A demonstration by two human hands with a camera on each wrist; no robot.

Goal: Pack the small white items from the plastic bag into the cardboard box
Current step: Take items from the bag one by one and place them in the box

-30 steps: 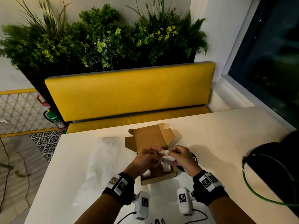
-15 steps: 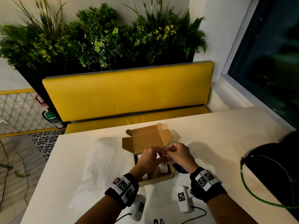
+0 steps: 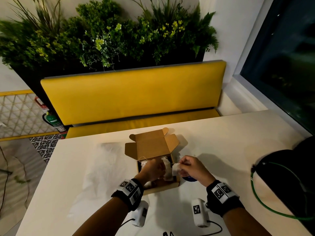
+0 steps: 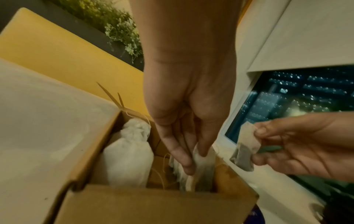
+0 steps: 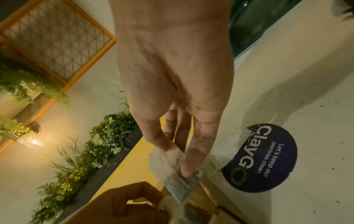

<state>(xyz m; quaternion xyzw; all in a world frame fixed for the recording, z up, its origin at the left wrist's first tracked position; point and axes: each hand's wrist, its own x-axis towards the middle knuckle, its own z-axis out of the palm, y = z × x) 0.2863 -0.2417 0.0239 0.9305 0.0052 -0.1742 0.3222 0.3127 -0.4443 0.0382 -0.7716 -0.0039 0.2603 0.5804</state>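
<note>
Partly hidden, left hand [image 3: 152, 169] pinching boxed sachets [image 4: 199, 166]; right hand [image 3: 192, 169] pinching one sachet [image 3: 175, 169].

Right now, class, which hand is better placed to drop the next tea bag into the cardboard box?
The right hand: it already pinches a loose tea bag beside the cardboard box, while the left hand is busy inside it.

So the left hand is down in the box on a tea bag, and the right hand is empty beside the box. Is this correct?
Not quite: the right hand is not empty. It pinches a tea bag beside the box, as the left wrist view shows. The left hand is indeed down in the box on a bag.
</note>
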